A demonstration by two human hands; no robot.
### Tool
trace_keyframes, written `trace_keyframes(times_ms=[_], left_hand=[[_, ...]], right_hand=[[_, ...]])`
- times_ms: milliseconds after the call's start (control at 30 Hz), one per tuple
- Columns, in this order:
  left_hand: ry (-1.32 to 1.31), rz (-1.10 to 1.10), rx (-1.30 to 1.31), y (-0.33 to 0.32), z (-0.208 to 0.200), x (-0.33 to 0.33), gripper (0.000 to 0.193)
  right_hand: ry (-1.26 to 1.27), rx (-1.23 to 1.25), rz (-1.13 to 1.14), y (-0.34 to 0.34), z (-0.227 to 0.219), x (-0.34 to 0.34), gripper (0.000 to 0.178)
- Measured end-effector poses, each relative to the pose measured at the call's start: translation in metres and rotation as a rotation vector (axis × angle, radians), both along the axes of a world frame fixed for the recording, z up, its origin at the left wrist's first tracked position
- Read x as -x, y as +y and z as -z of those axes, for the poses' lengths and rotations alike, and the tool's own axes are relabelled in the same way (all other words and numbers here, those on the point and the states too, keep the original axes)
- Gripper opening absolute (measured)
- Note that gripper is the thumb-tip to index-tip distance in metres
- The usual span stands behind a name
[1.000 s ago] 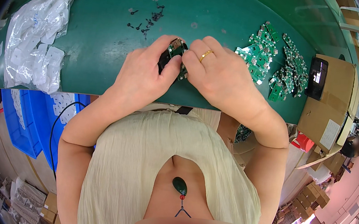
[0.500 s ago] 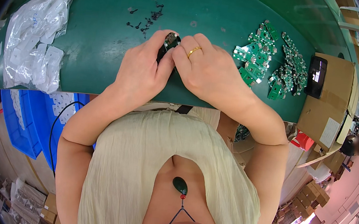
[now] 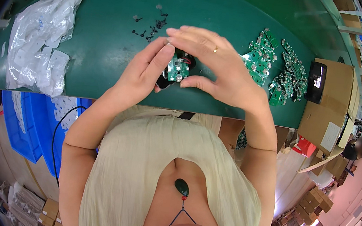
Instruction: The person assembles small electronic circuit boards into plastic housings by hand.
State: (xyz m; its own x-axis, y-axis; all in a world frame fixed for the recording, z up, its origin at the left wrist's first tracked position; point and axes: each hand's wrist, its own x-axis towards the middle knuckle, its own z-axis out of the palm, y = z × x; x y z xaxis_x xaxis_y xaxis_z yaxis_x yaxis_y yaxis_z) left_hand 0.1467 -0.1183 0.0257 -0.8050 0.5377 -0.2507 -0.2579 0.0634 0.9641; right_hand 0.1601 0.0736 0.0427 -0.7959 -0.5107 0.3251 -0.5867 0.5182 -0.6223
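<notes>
Over the near middle of the green table, my left hand grips a black plastic case from its left side, thumb on top. A green circuit board with silver parts and a bit of red wire shows in the case, face up. My right hand, with a gold ring, arches round the case. Its fingers lie along the far edge near my left thumb, and its thumb presses at the near right corner of the board. Beyond the hands lie several small black pieces with thin stems.
At the right lie two heaps of green circuit boards, beside a cardboard box with a black phone against it. Clear bags of white plastic parts cover the left end. Blue bins stand below the table's near edge.
The case has been turned and lowered, so the board inside now faces up. My right hand has opened from a tight pinch and spread round it.
</notes>
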Motion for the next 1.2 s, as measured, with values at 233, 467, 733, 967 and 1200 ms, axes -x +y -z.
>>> trace_keyframes(times_ms=[233,467,733,967,1200], left_hand=[[-0.253,0.026,-0.189,-0.002,-0.003,0.004,0.043],[-0.433,-0.014,-0.200,0.002,0.003,0.000,0.032],[-0.443,-0.114,-0.302,0.001,-0.008,-0.011,0.032],[-0.337,-0.199,-0.445,-0.001,-0.002,-0.031,0.033],[-0.059,-0.210,-0.436,-0.008,0.011,-0.052,0.029]], right_hand=[[0.044,0.060,0.030,-0.005,-0.005,-0.010,0.065],[0.264,0.104,0.041,-0.018,0.002,-0.017,0.047],[0.234,0.201,0.092,-0.024,0.006,-0.022,0.033],[0.152,0.362,0.112,-0.037,0.017,-0.038,0.017],[0.616,0.090,0.386,-0.063,0.022,-0.065,0.019]])
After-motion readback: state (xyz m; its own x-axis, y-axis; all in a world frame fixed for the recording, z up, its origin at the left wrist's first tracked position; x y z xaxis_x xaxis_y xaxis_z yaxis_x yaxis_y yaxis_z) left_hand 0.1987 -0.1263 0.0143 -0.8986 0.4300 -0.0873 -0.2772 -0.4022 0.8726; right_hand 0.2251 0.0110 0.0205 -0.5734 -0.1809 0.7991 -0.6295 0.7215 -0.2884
